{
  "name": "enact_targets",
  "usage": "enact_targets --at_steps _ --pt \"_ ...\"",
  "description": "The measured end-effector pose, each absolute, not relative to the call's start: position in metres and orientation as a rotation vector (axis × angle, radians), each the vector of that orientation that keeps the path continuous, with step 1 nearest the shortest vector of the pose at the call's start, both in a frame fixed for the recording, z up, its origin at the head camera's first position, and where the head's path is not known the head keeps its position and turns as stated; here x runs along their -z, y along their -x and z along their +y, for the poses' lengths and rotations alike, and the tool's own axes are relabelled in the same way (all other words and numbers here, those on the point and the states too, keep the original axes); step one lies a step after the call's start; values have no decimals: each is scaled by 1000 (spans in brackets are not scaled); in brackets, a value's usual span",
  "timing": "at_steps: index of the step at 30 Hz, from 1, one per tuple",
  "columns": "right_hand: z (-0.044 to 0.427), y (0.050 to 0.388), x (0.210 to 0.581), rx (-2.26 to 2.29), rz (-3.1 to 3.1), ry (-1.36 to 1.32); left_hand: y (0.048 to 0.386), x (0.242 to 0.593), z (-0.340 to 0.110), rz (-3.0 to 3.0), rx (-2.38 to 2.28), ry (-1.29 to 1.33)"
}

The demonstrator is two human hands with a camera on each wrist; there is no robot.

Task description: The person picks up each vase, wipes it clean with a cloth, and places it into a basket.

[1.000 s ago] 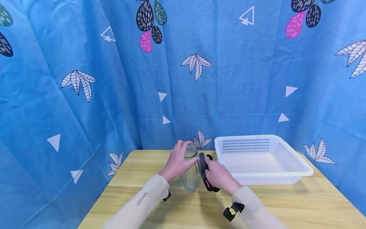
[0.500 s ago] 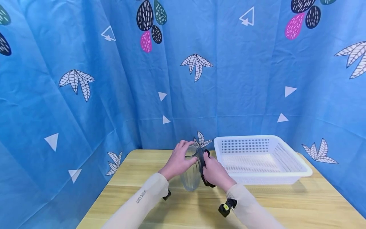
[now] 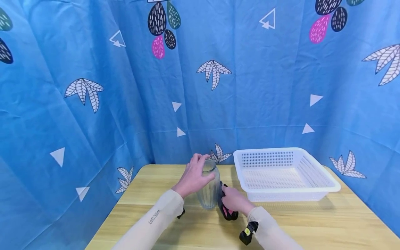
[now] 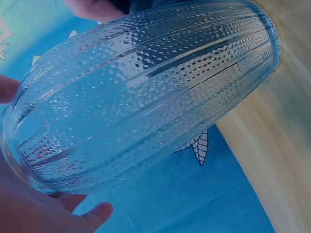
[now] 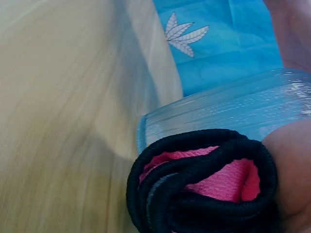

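Note:
A clear glass vase (image 3: 208, 194) with vertical ribs and a dimpled texture stands upright on the wooden table. My left hand (image 3: 195, 177) grips it around the rim from the left. In the left wrist view the vase (image 4: 146, 97) fills most of the frame, with fingers at its mouth. A folded cloth (image 3: 227, 212), dark grey with black bound edges and a pink inner side, is in my right hand (image 3: 235, 200). It lies against the right side of the vase, low down. The right wrist view shows the rolled end of the cloth (image 5: 218, 182) close up.
A white perforated plastic basket (image 3: 287, 190) stands to the right on the table (image 3: 315, 222). Behind and around the table hangs a blue patterned curtain (image 3: 265, 86), close to the table's back edge.
My right hand moved the cloth up along the vase's right side, then back down towards its base. The left hand has kept its grip at the rim, and the vase has stayed in place.

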State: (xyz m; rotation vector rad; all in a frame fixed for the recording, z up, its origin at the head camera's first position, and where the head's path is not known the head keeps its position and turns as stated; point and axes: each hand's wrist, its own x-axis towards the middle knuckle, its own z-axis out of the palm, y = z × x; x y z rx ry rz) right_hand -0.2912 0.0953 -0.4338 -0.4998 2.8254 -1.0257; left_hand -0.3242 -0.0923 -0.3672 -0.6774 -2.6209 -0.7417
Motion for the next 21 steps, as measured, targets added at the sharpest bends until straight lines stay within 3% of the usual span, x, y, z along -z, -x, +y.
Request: enact_targets --at_steps 14,21 --pt "103 281 372 1011 3131 503 322 362 -93 -2632 779 756" --pt "101 290 370 908 3196 514 326 365 -91 -2624 844 796"
